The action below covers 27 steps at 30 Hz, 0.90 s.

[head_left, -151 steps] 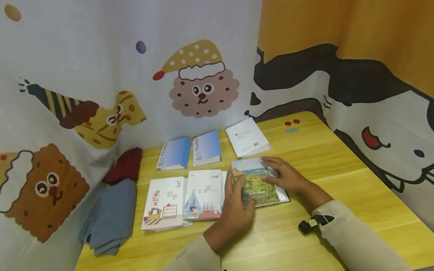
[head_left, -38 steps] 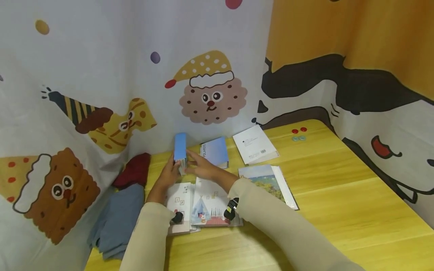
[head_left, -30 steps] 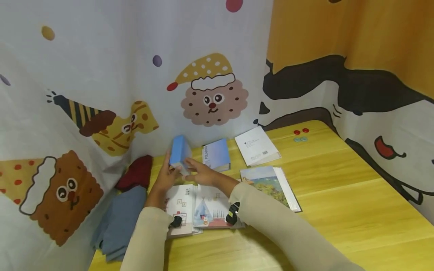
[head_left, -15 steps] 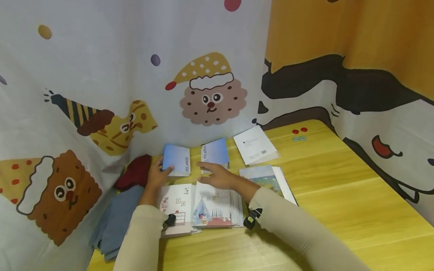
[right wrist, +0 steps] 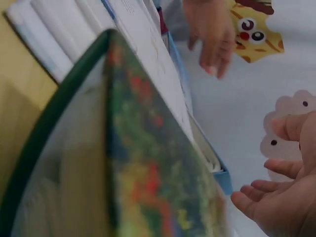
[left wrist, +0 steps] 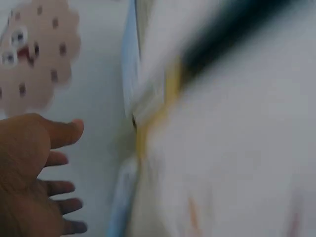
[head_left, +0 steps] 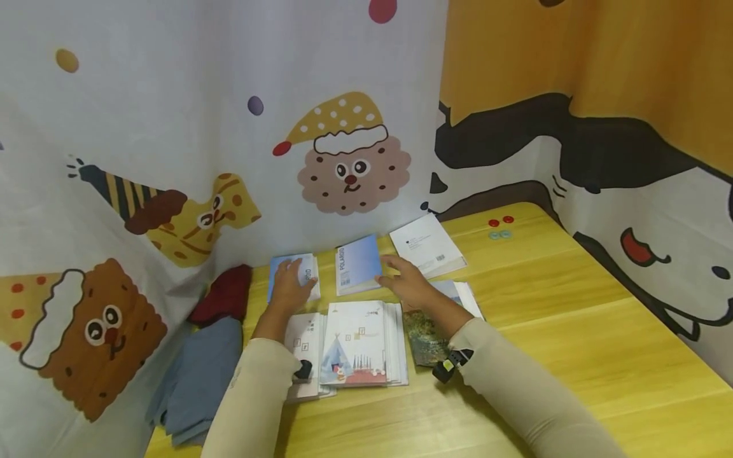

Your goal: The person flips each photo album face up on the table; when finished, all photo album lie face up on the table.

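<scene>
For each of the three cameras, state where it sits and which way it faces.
Head: worn high, looking forward and down at the yellow table; both sleeved arms show, left hand lying on the left blue album, right hand beside the right blue album.
Left wrist: low, blurred; left hand with fingers spread.
Right wrist: low, close behind the landscape album; right hand open.
Shared: the cookie-face curtain shows in all three.

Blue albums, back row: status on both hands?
Left hand flat on left blue album, grip open. Right hand open, fingertips at second blue album. Nothing between them; landscape album under right forearm.
</scene>
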Motion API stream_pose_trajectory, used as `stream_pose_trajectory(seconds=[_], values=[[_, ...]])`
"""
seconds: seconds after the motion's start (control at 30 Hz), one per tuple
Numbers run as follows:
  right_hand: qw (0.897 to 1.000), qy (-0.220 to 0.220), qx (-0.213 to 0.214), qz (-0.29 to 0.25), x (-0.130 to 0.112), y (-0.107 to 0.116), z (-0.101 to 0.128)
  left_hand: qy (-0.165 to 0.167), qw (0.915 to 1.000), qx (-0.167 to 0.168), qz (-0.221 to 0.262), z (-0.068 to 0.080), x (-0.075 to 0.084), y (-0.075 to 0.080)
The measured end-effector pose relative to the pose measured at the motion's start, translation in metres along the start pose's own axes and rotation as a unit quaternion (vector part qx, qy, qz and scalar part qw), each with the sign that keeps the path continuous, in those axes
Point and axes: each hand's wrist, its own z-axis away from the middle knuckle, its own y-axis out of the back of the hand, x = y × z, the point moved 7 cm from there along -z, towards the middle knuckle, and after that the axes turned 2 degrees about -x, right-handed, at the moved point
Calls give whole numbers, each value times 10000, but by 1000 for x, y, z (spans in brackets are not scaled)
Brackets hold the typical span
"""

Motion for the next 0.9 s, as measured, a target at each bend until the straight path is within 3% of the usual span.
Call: stream_pose_trajectory(seconds=[0.1, 0.2, 0.3, 0.43, 0.63, 0.9], values=[[9998, -154, 123, 9, 10, 1, -3, -316, 9982, -511, 92, -3, 35, -21], [9996, -189, 122, 194, 16, -2, -5, -299, 9941, -1036, 136, -6, 59, -42], [9988, -155, 37, 458, 20, -7, -7, -152, 9894, -1443, -15, -10, 71, -59], [9964, -106, -151, 825, 23, -15, -12, -19, 9832, -1784, -386, -15, 74, -77], [9830, -71, -407, 1788, 26, -21, -14, 149, 9839, -1724, -452, -20, 75, -91], [9786, -20, -408, 2016, 30, -19, -9, 197, 9873, -1377, -763, -19, 80, -104]])
